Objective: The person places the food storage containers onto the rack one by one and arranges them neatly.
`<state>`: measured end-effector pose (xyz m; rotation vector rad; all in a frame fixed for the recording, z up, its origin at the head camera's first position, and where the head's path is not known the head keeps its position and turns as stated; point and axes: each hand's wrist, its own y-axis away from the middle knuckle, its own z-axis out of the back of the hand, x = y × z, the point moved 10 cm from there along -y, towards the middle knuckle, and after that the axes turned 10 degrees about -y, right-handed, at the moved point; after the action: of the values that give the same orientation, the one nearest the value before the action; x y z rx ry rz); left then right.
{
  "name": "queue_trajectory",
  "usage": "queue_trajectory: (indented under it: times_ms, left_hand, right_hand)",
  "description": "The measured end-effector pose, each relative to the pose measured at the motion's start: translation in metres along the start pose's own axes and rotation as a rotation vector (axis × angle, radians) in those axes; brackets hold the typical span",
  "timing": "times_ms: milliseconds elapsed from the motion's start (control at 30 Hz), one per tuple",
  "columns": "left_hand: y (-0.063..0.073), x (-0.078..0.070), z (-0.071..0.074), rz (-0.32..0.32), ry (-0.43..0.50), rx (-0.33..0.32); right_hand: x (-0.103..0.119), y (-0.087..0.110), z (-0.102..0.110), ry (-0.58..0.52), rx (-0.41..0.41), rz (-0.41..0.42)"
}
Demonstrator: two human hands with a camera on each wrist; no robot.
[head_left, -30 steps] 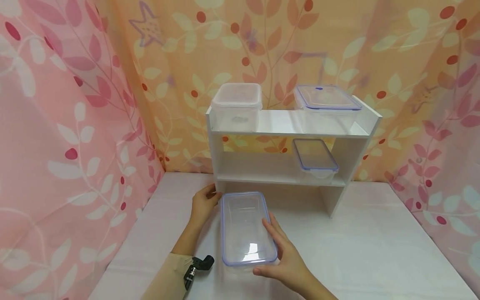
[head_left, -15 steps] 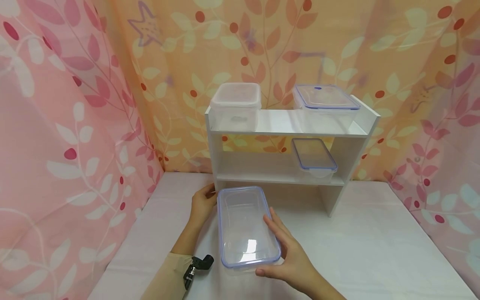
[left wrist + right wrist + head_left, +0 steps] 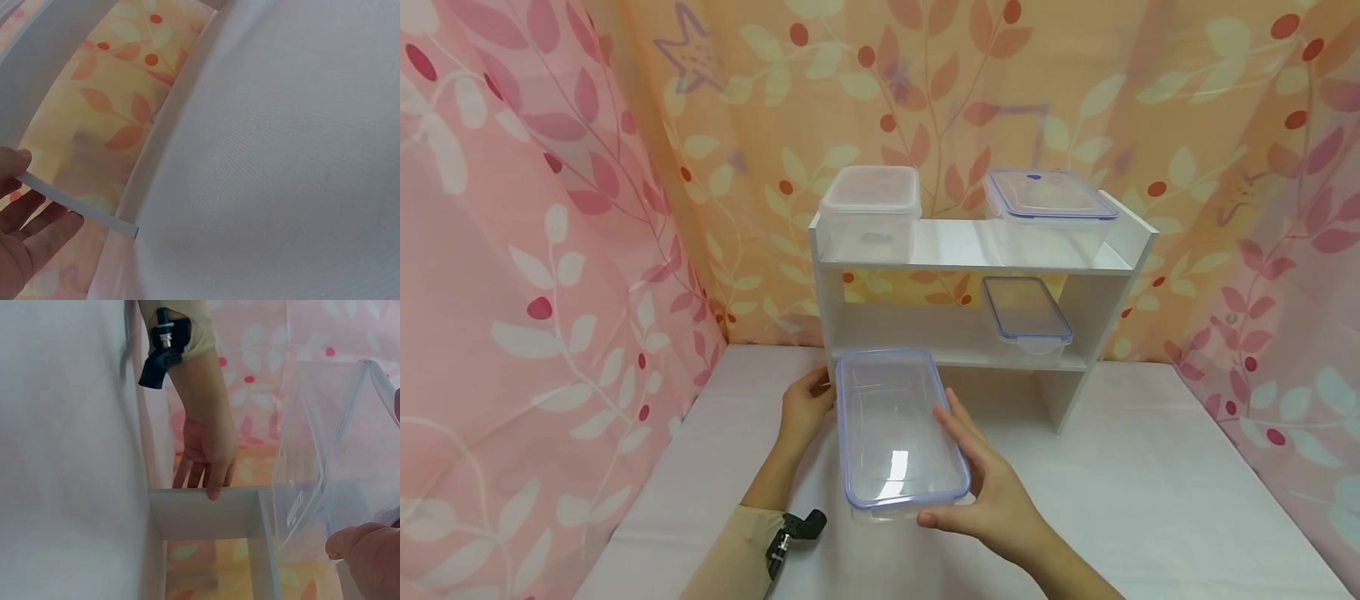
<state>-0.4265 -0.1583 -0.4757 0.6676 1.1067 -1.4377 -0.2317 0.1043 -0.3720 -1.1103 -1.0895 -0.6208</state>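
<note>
My right hand (image 3: 992, 492) holds a clear rectangular food container (image 3: 898, 425) with a blue-edged lid, thumb at its near corner and fingers along its right side. The container is raised and tilted in front of the white shelf (image 3: 917, 333), overlapping the front edge of its middle board. My left hand (image 3: 805, 408) grips the lower left side panel of the shelf. In the left wrist view, its thumb and fingers lie on opposite sides of the panel edge (image 3: 81, 206). The right wrist view shows the container (image 3: 312, 469) from the side, beside the shelf boards.
On the top board stand a container with a whitish lid (image 3: 871, 212) at left and a blue-edged one (image 3: 1051, 217) at right. A smaller blue-edged container (image 3: 1028, 321) sits on the middle board's right. Floral curtains (image 3: 760, 167) surround the white table (image 3: 1150, 500).
My right hand has lifted the container upward and toward the shelf, its far edge now overlapping the middle board. The left hand stays at the side panel.
</note>
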Motion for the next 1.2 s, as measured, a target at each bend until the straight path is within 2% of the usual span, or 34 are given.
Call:
queue_trajectory:
  times_ms: [133,433,867,1200]
  left_hand:
    - [0.0,0.0,-0.001,0.002,0.001,0.007]
    - [0.0,-0.003,0.0,-0.014,-0.013,0.005]
    - [0.002,-0.005,0.0,-0.016,-0.012,0.002]
    - [0.002,-0.003,0.0,0.0,-0.007,0.007]
  right_hand:
    - [0.008,-0.007,0.004,0.017,-0.003,0.04]
    - [0.017,-0.025,0.014,-0.006,-0.035,0.044]
    - [0.015,-0.053,0.022,-0.021,-0.092,-0.027]
    - [0.002,-0.076,0.029,0.003,-0.125,-0.061]
